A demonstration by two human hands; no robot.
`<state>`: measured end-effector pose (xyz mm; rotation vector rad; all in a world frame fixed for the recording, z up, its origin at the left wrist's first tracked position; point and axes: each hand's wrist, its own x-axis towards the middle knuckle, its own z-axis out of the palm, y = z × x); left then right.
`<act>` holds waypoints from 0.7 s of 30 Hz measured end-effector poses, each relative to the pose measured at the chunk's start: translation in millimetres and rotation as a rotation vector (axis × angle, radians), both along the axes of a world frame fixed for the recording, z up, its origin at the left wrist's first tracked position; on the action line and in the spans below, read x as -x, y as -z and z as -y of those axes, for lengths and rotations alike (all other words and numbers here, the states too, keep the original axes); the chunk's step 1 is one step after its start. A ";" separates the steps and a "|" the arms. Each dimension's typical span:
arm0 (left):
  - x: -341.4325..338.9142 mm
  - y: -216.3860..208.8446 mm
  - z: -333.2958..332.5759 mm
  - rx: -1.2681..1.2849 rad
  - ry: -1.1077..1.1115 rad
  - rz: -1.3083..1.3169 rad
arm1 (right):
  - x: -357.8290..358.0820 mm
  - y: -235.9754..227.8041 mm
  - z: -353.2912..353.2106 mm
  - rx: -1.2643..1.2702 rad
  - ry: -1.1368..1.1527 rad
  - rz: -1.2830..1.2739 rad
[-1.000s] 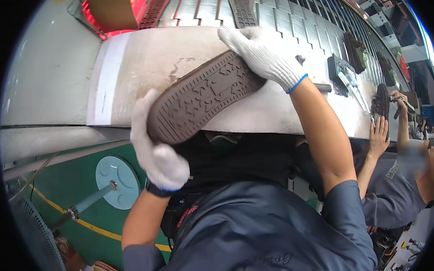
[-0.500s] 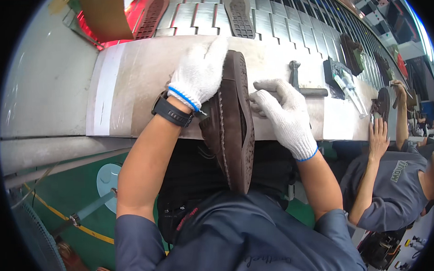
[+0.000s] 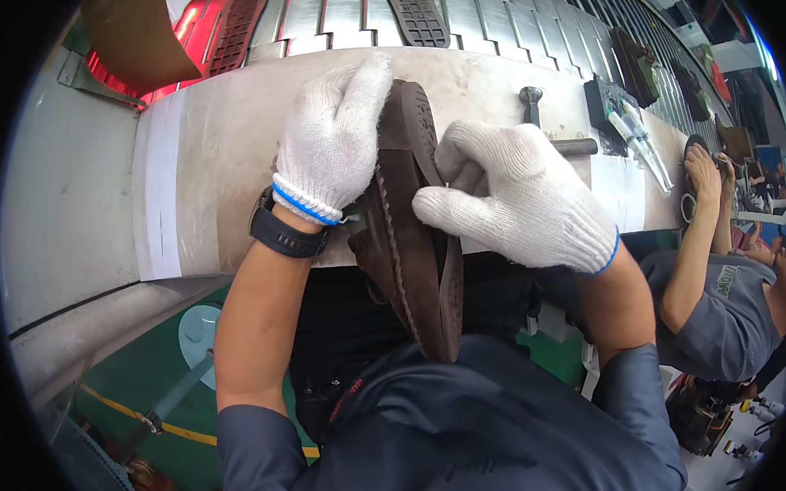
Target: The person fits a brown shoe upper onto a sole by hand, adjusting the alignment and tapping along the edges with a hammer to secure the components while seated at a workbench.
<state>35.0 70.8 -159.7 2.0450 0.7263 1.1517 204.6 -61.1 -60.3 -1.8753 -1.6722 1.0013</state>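
A dark brown shoe lies on its side, sole facing right, one end over the bench and the other reaching toward my body. Stitching runs along its upper. My left hand, in a white knit glove with a blue cuff edge, is wrapped round the upper's left side near the far end; some fingers are hidden behind it. From the right, my right hand, gloved alike, grips the sole edge with curled fingers, the thumb lying across onto the upper.
A hammer lies on the bench to the right, partly hidden by my right hand. Beyond it are a dark box and clear syringe-like tubes. Loose soles rest on the slatted metal conveyor. A co-worker works at far right.
My right hand has come left from beside the shoe and closed on its sole edge. My left hand and the shoe's far end have shifted slightly left.
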 end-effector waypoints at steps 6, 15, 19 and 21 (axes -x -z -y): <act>4.8 0.3 -1.6 -0.157 0.040 0.035 | 0.3 -1.4 -0.5 -0.218 -0.145 0.292; 7.6 -8.4 9.5 -0.075 0.029 0.122 | -0.3 6.6 2.1 -0.307 -0.177 0.147; 11.9 -20.1 11.9 0.298 0.151 0.047 | 2.1 6.5 0.7 -0.302 -0.187 0.201; 11.4 -20.2 12.9 0.340 0.166 0.080 | 5.5 2.8 0.2 -0.289 -0.206 0.260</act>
